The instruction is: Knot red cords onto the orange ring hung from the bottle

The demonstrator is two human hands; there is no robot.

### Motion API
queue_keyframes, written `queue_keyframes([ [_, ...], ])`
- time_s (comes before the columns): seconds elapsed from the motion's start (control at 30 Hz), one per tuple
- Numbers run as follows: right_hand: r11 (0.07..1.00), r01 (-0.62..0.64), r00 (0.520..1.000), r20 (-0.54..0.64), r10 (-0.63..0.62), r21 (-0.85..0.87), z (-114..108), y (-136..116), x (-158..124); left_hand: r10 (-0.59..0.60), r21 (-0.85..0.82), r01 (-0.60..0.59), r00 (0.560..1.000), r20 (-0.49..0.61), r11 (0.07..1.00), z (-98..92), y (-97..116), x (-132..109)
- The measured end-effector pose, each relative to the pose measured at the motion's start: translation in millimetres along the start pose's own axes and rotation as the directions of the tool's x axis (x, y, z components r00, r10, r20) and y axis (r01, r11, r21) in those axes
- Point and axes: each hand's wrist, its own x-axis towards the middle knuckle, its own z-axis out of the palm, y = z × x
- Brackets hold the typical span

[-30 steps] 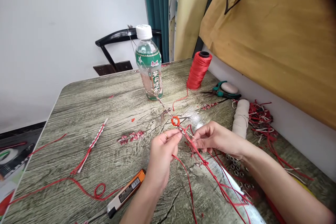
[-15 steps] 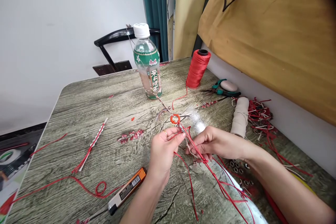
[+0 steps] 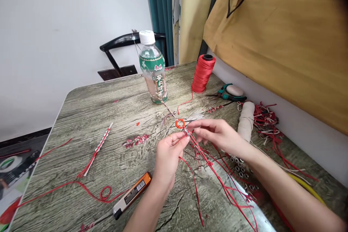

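Red cords point(image 3: 210, 163) slanted across the middle of the desk point(image 3: 89, 116), running from an orange-red ring point(image 3: 177, 124) toward the near right. The left hand point(image 3: 169, 152) had the knotted part point(image 3: 186, 132) just below the ring pinched between thumb and fingers, presumably to steady it there. The fingers of the right hand point(image 3: 221, 137) curved beside the same spot, on its right; whether they gripped a strand could not be told. On the far side, a twisted string point(image 3: 170, 110) joined the ring to an upright bottle point(image 3: 154, 69), which seemed to serve as an anchor, so that the work could lie taut between it and the hands. A red spool point(image 3: 203, 75) stood at the far right with its loose end point(image 3: 187, 102) trailing over the desk, probably to let cord draw off easily. Pliers point(image 3: 227, 96) and a pale spool point(image 3: 246, 121) sat along the right, and a cutter knife point(image 3: 132, 194) lay at the near left, apparently placed within reach but clear of the hands.
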Motion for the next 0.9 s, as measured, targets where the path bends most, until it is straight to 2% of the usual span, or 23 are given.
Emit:
queue_keyframes([
  [0.07,0.991,0.082,0.996,0.042,-0.077,-0.106,6,2,1,0.016,0.025,-0.016,1.000,0.004,1.000,-1.0,-2,0],
  [0.2,0.920,0.199,0.977,-0.002,-0.212,-0.336,9,4,1,0.143,0.207,-0.137,0.990,-0.015,0.969,-5.5,-9,3],
  [0.3,0.878,0.213,0.971,-0.011,-0.241,-0.429,9,5,0,0.276,0.384,-0.245,0.961,-0.027,0.890,-8.4,-11,5],
  [0.43,0.824,0.194,0.963,-0.056,-0.263,-0.533,10,6,1,0.314,0.494,-0.267,0.949,-0.012,0.827,-10.4,-9,6],
  [0.67,0.792,0.272,0.950,0.023,-0.311,-0.547,11,4,2,0.334,0.468,-0.288,0.942,-0.016,0.835,-12.0,-5,5],
  [0.9,0.761,0.237,0.941,-0.050,-0.333,-0.604,13,11,4,0.303,0.386,-0.248,0.949,-0.086,0.888,-11.2,-6,4],
])
